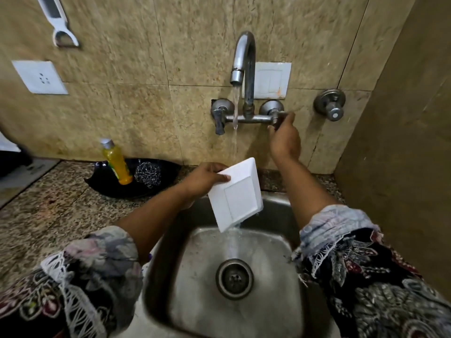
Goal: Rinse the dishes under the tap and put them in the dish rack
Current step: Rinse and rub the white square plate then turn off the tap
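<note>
Water (235, 142) from the tap (244, 57) ran over the tilted white plate (235, 195), best kept under it, pinched by the left hand (207, 178) while the right hand (284, 137) gripped the tap handle (278, 115).

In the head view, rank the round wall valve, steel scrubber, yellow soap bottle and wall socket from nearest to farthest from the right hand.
From the right hand:
1. Round wall valve, to its right.
2. Steel scrubber, left, on the black dish.
3. Yellow soap bottle, further left.
4. Wall socket, far upper left.

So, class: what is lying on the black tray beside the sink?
On the black tray lean a yellow dish soap bottle and a steel wool scrubber. The tray surface behind and beneath them is covered; its right end is hidden by the left hand.
</note>
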